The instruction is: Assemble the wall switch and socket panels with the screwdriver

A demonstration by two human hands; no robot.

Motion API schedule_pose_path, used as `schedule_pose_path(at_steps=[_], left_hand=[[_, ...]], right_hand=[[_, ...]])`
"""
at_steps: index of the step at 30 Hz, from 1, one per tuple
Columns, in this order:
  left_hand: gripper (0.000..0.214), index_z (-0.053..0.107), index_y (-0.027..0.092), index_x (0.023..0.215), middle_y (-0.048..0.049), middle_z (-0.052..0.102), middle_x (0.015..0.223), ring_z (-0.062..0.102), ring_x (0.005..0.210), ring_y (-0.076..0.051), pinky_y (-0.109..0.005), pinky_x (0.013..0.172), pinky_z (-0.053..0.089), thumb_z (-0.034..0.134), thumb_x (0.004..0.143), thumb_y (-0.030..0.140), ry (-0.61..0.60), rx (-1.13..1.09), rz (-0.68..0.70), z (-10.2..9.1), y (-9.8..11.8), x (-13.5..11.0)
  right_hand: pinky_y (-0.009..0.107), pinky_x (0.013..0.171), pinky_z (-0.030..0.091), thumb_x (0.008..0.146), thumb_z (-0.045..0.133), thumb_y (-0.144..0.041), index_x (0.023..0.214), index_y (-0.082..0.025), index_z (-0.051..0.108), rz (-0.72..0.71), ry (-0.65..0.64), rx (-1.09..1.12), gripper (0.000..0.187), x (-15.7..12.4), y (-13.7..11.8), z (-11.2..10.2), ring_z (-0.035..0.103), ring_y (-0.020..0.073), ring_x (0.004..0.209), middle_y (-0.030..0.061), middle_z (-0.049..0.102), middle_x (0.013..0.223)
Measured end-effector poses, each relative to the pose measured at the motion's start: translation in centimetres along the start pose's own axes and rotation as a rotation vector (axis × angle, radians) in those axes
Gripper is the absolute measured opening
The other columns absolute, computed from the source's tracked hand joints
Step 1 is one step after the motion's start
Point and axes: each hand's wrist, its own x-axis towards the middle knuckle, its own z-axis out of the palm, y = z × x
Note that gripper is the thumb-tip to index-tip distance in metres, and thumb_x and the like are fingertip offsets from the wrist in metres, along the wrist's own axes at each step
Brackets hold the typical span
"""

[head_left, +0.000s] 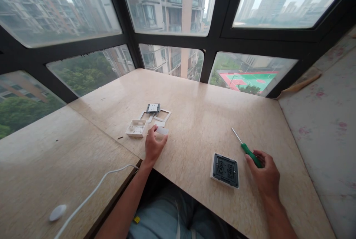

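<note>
Between the fingers of my left hand (155,146) is a small white plastic plate (162,130). Just beyond it lies another white piece (159,124). Close by on the left sits an open white socket box (136,128). Behind these are a white frame (164,115) and a socket module (153,108) with a dark rim. My right hand (264,174) grips the green handle of a screwdriver (251,154), its shaft pointing away to the upper left. To the left of that hand, a socket panel (225,170) rests with its dark inner side up.
All of this is on a beige marble-look counter (191,120) below dark-framed windows. A white cable (94,187) runs along the left, near a round white object (58,212). A small dark screw-like piece (120,137) lies by the box. A papered wall (322,127) bounds the right.
</note>
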Motion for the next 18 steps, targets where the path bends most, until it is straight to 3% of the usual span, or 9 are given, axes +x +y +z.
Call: schedule_pose_path(at_steps=[3,6,13,18], left_hand=[[0.058,0.051,0.018,0.127,-0.0151,0.063,0.124,0.062,0.114,-0.029,-0.039,0.082,0.055,0.074,0.077,0.034,-0.005,-0.086,0.031,-0.2,1.4,-0.7],[0.057,0.052,0.020,0.125,-0.0138,0.062,0.125,0.063,0.110,-0.027,-0.039,0.082,0.055,0.075,0.076,0.037,-0.048,-0.213,-0.045,0.1,3.3,-1.8],[0.060,0.049,0.017,0.126,-0.0151,0.059,0.122,0.067,0.107,-0.027,-0.034,0.078,0.054,0.070,0.077,0.046,-0.421,-0.886,-0.616,2.2,9.1,-5.4],[0.048,0.057,0.018,0.122,-0.0117,0.063,0.123,0.070,0.090,-0.024,-0.029,0.067,0.052,0.066,0.080,0.041,-0.665,-1.341,-0.852,2.0,13.9,-5.9]], right_hand=[[0.049,0.089,0.050,0.070,0.065,-0.053,0.105,-0.017,0.063,-0.022,-0.001,-0.009,0.050,0.1,0.3,0.1,0.067,0.0333,0.096,0.0143,0.069,0.102],[0.048,0.088,0.050,0.073,0.064,-0.053,0.105,-0.016,0.063,-0.067,0.013,-0.023,0.048,0.1,0.7,0.3,0.066,0.0313,0.093,0.0140,0.068,0.101],[0.046,0.092,0.050,0.085,0.059,-0.043,0.103,-0.018,0.062,-0.258,0.114,-0.017,0.031,-0.1,0.2,0.3,0.062,0.0266,0.099,0.0111,0.066,0.103],[0.047,0.091,0.052,0.091,0.058,-0.034,0.100,-0.020,0.062,-0.418,0.184,0.019,0.017,-0.5,-1.1,-0.3,0.064,0.0256,0.099,0.0094,0.066,0.101]])
